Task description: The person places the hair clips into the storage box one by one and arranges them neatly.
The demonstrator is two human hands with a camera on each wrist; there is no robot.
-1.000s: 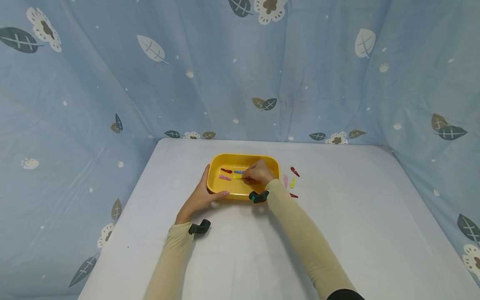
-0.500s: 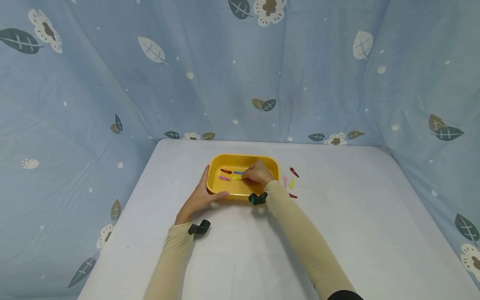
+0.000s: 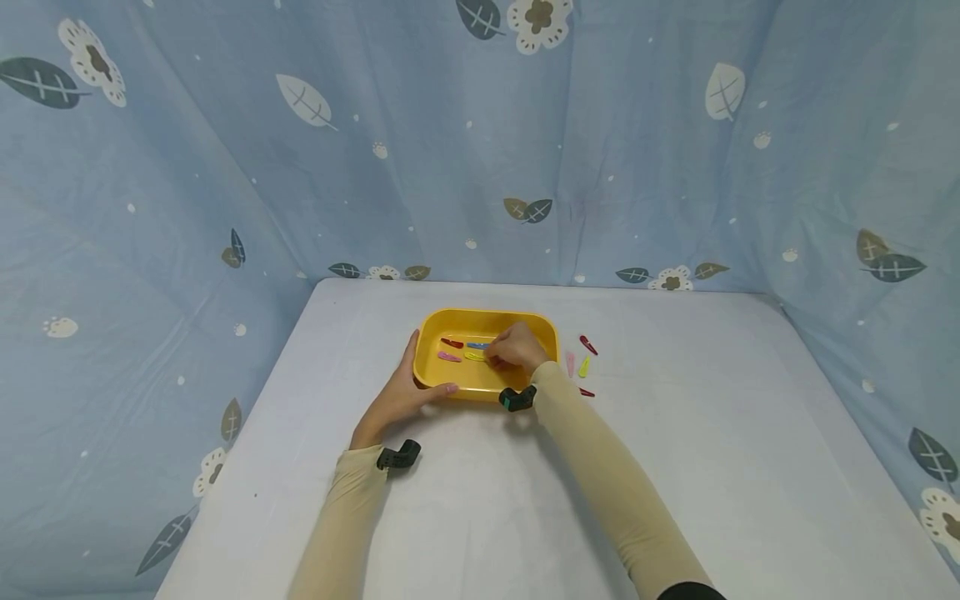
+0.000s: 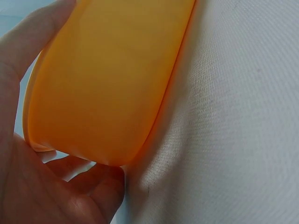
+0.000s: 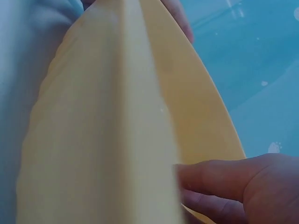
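A yellow tray (image 3: 450, 377) stands on the white-covered table. My left hand (image 3: 397, 398) grips its left end, thumb along the front wall; in the left wrist view the fingers bend round the tray's end (image 4: 103, 88). Inside lie a red hair clip (image 3: 452, 342), a pink hair clip (image 3: 449, 356), a blue hair clip (image 3: 477, 345) and a yellow hair clip (image 3: 473, 356). My right hand (image 3: 520, 345) reaches into the tray and pinches the yellow clip's right end. In the right wrist view the tray wall (image 5: 93, 116) hides the fingertips of that hand (image 5: 247, 186).
Right of the tray lie a red hair clip (image 3: 588, 344), a pink one (image 3: 570, 363), a yellow one (image 3: 584, 367) and another red one (image 3: 587, 392), partly behind the right sleeve (image 3: 592, 450). A patterned blue curtain (image 3: 420, 150) borders the table.
Both hands and the tray stay nearly in place. The yellow clip in the tray shows only a very slight shift beside the right fingertips.
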